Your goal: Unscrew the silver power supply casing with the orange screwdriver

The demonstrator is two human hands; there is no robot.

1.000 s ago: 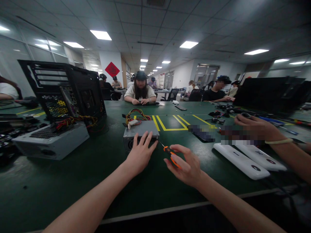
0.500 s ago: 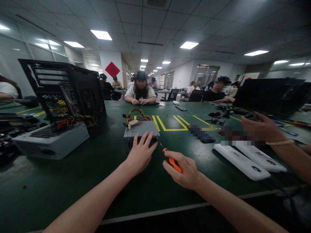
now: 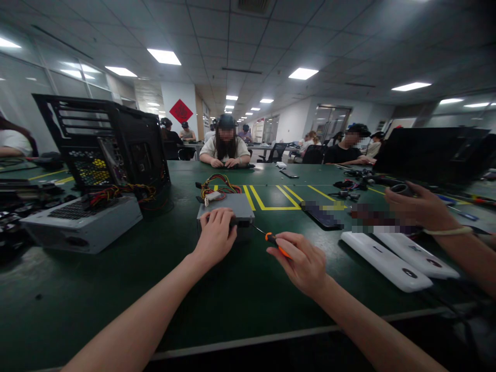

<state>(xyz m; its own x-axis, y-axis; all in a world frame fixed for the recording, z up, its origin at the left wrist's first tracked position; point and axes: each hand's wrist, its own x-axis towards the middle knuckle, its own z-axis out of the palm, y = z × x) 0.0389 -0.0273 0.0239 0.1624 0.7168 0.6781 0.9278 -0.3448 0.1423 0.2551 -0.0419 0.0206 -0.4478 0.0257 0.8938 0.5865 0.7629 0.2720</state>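
A grey metal power supply unit [image 3: 241, 202] sits on the green table in front of me. Its bundle of coloured cables [image 3: 222, 190] with a white connector lies at its back left. My left hand [image 3: 216, 236] is closed over its near edge, fingers on top and the thumb along the front. To the right, my right hand [image 3: 303, 262] grips the orange and black handle of a screwdriver [image 3: 273, 239]. The thin shaft points left, its tip close to the unit's front right corner; whether it touches is too small to tell.
An open black computer case [image 3: 135, 139] and a second power supply [image 3: 112, 219] stand left. On the right lie a dark phone-like slab [image 3: 321, 216] and two white devices [image 3: 387, 261]. A co-worker's hand [image 3: 430, 209] reaches in there. Another person [image 3: 225, 147] sits opposite.
My left hand has shifted left, its spread fingers drawn together over the unit's edge. My right hand and the screwdriver have drawn slightly back to the right.
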